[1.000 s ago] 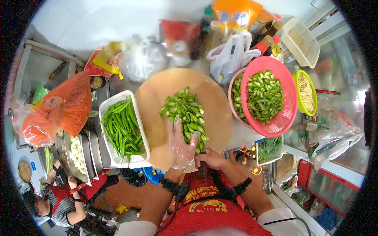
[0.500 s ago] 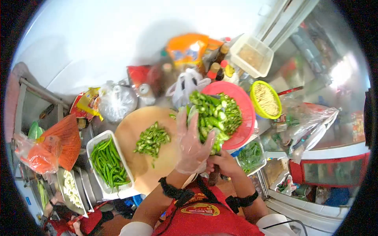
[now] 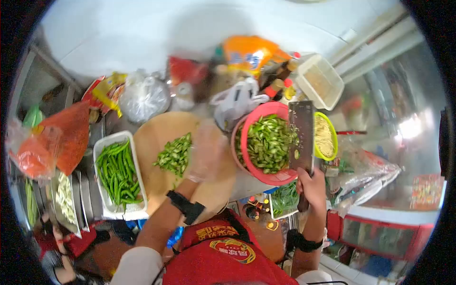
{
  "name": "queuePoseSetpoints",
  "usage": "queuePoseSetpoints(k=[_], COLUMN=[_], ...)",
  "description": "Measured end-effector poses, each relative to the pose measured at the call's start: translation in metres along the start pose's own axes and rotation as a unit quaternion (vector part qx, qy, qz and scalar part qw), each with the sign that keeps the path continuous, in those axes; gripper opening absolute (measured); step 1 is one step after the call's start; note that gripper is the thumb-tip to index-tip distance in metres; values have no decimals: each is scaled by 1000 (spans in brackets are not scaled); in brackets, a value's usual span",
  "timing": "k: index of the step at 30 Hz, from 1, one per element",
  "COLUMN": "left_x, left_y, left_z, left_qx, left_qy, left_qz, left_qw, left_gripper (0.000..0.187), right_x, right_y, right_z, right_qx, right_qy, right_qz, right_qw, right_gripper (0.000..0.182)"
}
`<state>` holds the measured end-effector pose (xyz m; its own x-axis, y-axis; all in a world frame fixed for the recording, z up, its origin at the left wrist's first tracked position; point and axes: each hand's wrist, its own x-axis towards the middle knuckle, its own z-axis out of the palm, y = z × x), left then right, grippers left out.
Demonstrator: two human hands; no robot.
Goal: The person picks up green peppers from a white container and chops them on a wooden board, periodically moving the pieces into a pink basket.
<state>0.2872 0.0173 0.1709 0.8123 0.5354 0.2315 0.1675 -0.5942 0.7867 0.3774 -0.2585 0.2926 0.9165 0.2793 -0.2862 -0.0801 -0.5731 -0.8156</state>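
My right hand (image 3: pixel 313 189) grips a cleaver (image 3: pixel 301 135) by its dark handle. The broad blade, dotted with pepper bits, stands over the right side of a pink plastic basket (image 3: pixel 244 149). Chopped green peppers (image 3: pixel 270 142) fill the basket. My left hand (image 3: pixel 208 151), in a clear plastic glove and smeared by motion, is over the round wooden cutting board (image 3: pixel 152 130). It is at the right edge of a smaller pile of chopped peppers (image 3: pixel 174 154); its fingers cannot be made out. Whole green chilies (image 3: pixel 118 173) fill a white basket (image 3: pixel 99 149) left of the board.
Behind the board are a white plastic bag (image 3: pixel 237 102), a clear bag (image 3: pixel 144 97) and bottles (image 3: pixel 274 88). A yellow-green bowl of noodles (image 3: pixel 324 137) sits right of the pink basket. Leafy greens (image 3: pixel 285 198) are in a tray below. Another person's arm (image 3: pixel 61 247) shows lower left.
The chopped peppers carried on the cleaver are now in the pink basket. My right hand has moved right with the cleaver turned upright; my left hand has moved left and down to the board.
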Motion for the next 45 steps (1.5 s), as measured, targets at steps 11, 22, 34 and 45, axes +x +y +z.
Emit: queuePoseSetpoints(k=[11,22,34,45], left_x=[-79,-195,-156,-107], left_y=[-117,-105,-142,-146], left_z=[-34,-47,-53,-50], left_qx=[306,147,242,38], left_qy=[-68,-145,13,73], left_qz=[-81,141,-182,-137], left_qw=[946,968,953,987], left_gripper=[67,76,77,75], right_x=[21,57,56,10], right_y=[48,101,49,72], right_z=[202,240,249,207], right_qx=[-172,-347,-308,-213], right_qy=[-181,-183,-232,-321], right_qz=[-99,-325,-245,-134], right_qw=[963,861,889,913], right_gripper=[40,55,47,52])
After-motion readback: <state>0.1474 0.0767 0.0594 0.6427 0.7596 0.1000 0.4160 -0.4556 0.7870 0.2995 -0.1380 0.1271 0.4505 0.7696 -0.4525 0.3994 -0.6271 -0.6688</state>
